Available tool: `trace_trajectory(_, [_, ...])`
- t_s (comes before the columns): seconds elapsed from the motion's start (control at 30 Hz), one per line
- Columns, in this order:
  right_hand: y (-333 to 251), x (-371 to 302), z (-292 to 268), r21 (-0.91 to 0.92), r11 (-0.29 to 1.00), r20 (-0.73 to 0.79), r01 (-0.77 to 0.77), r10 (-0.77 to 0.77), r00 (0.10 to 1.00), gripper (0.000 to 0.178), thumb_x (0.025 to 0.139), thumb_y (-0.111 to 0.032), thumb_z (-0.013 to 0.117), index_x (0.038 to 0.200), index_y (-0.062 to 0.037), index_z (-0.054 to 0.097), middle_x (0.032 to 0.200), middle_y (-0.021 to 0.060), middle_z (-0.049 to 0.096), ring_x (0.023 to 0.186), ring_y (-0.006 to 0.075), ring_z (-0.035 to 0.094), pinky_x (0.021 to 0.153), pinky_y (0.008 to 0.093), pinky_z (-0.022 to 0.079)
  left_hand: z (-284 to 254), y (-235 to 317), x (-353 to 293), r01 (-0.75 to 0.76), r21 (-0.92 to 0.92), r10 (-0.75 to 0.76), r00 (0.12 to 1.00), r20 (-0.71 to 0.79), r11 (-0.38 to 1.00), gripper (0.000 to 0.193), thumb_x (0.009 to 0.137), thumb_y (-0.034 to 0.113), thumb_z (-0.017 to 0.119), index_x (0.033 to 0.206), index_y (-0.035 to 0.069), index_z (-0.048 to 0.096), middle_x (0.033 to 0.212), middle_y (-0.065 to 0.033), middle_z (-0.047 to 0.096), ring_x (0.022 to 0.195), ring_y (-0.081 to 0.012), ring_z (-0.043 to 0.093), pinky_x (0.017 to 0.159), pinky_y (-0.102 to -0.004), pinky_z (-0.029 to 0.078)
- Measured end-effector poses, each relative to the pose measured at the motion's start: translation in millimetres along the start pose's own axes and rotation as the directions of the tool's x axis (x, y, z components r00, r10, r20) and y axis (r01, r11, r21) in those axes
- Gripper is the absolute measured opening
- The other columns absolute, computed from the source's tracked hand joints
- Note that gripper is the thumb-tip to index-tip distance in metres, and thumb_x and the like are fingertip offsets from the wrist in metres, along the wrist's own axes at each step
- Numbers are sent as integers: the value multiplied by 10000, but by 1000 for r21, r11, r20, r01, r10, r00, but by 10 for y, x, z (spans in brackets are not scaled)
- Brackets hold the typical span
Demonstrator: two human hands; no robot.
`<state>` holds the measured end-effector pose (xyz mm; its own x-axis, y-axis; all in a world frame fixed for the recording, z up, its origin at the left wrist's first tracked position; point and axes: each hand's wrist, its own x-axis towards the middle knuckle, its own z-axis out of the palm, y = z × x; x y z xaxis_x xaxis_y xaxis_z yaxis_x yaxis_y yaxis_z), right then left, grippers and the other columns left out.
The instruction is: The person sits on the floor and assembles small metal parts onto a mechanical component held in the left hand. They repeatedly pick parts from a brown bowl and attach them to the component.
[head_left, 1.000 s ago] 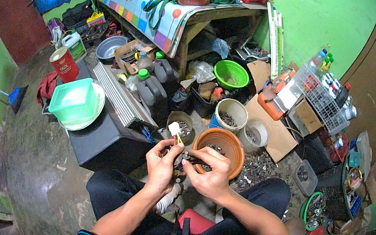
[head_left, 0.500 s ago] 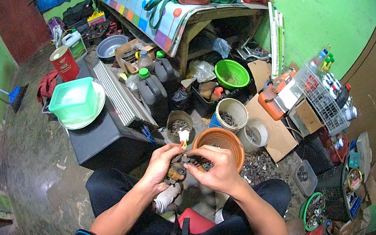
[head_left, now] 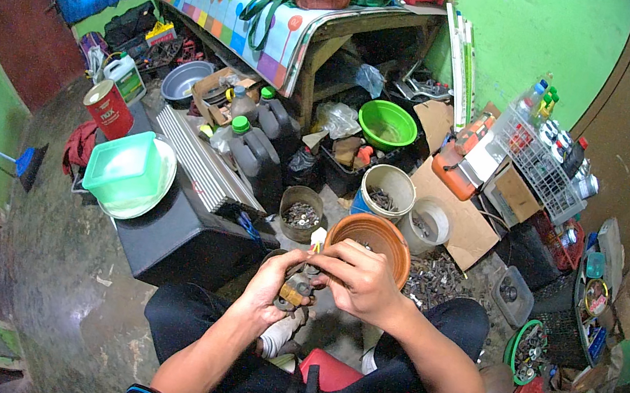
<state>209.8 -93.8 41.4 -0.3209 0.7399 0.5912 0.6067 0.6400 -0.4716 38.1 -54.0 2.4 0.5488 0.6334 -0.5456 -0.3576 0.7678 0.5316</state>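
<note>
My left hand (head_left: 273, 284) is closed around a small dark metal part (head_left: 296, 287) with a brass-coloured section, held up above my lap. A white plug (head_left: 318, 235) with red and yellow wires sticks up past the fingertips. My right hand (head_left: 361, 280) reaches over from the right, its thumb and fingers pinched on the top end of the same part. The fingers hide where they grip. Just beyond the hands stands a brown-orange tub (head_left: 391, 238) with small metal pieces in it.
Beyond the tub are a blue-and-white bucket (head_left: 389, 192), a whitish pail (head_left: 425, 225) and a small tub (head_left: 300, 215) of metal bits. Loose metal pieces (head_left: 442, 283) cover the floor at right. A black box (head_left: 183, 237) carrying a green container (head_left: 123, 164) stands left.
My right hand's fingers have shifted and now bend over the top of the metal part. The white plug sits slightly lower and further right. My left hand keeps its hold.
</note>
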Motion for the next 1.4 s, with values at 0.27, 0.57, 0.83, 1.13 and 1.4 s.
trace_trajectory(0.27, [-10, -68, 119, 169, 984, -233, -62, 101, 967, 226, 644, 2, 772, 858, 5, 700, 795, 120, 671, 725, 226, 670, 639, 302, 514, 54, 51, -31, 26, -103, -23, 999, 36, 994, 240, 879, 285, 598, 1008, 82, 598, 821, -33, 633, 674, -147, 628, 517, -331, 558])
trace_trajectory(0.57, [166, 8, -343, 94, 938, -653, -334, 311, 691, 172, 714, -25, 743, 861, 9, 659, 788, 94, 666, 700, 194, 649, 642, 301, 517, 221, 75, -145, -59, -220, 43, 996, -79, 974, 261, 866, 279, 550, 928, 27, 583, 790, -102, 613, 666, -198, 602, 447, -268, 499])
trace_trajectory(0.83, [841, -169, -450, -370, 741, 2, -561, 604, 797, 237, 670, -65, 746, 899, -20, 705, 764, 204, 668, 707, 334, 666, 681, 405, 522, 226, 42, -157, -103, -392, 165, 978, 127, 914, 247, 896, 260, 537, 1071, 93, 584, 949, -125, 576, 772, -204, 500, 428, -217, 422])
trace_trajectory(1.13, [584, -47, -424, -164, 873, -5, -460, 465, 885, 252, 746, -165, 708, 974, -59, 693, 942, 166, 678, 880, 345, 651, 771, 423, 523, 160, 9, -72, -104, -229, 126, 988, 86, 968, 272, 911, 276, 509, 1026, 36, 562, 861, -125, 623, 688, -207, 596, 540, -277, 500])
trace_trajectory(1.4, [258, -6, -179, 234, 965, 193, -121, 75, 978, 279, 717, -110, 732, 980, -30, 682, 990, 120, 658, 953, 302, 627, 825, 369, 497, 31, -85, 22, -16, -212, 30, 998, 62, 977, 240, 950, 241, 476, 1055, 45, 565, 909, -98, 648, 755, -233, 640, 659, -391, 568])
